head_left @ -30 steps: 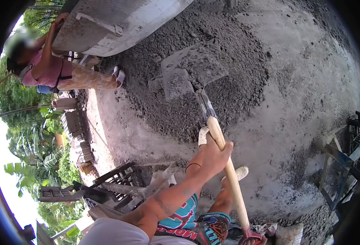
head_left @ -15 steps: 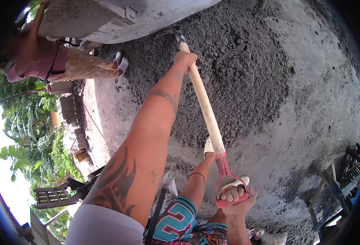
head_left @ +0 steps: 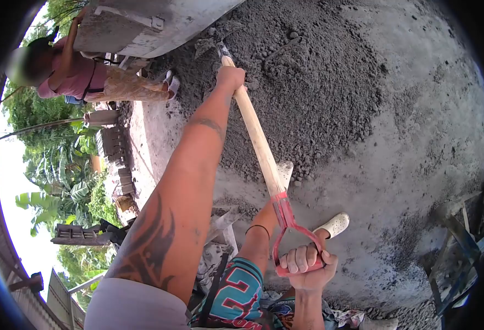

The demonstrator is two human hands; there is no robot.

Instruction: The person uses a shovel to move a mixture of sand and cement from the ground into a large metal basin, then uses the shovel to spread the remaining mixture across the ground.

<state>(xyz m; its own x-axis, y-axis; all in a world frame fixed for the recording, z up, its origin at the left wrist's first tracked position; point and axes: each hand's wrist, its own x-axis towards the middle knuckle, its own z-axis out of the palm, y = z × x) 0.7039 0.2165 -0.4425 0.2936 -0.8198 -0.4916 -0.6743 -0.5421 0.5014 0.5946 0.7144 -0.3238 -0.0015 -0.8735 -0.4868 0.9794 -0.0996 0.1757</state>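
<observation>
At the far left, a person in a pink top and patterned trousers (head_left: pixel 82 80) stands with one hand at the edge of a large, pale-grey container with scuffed, smeared walls (head_left: pixel 159 25); below in the view are broad-leaved green plants (head_left: pixel 52 203) and a rough stack of grey blocks (head_left: pixel 110 144). Further right, the left hand (head_left: pixel 232 78) is closed around the upper shaft of a long-handled shovel with a pale, smooth wooden shaft and a red grip (head_left: pixel 258 135), close to its dark metal socket. The shovel slants across the middle of the view, its head at the edge of a broad, low heap of dark-grey, damp-looking, crumbly mix (head_left: pixel 324 82), just beside the container; the blade's outline is hard to tell from the mix around it. The right hand (head_left: pixel 308 269) has its fingers wrapped over the crossbar of the red grip. The stroke looks to be at the point where blade meets mix; working the blade here seems to call for steady pressure from the rear hand, the front hand guiding, and care near the container wall. Rounded, cream-coloured perforated clogs (head_left: pixel 334 225) stand near the heap's edge, and rightward spreads a flat, grey floor (head_left: pixel 412 148), dusty and streaked with scattered crumbs.
</observation>
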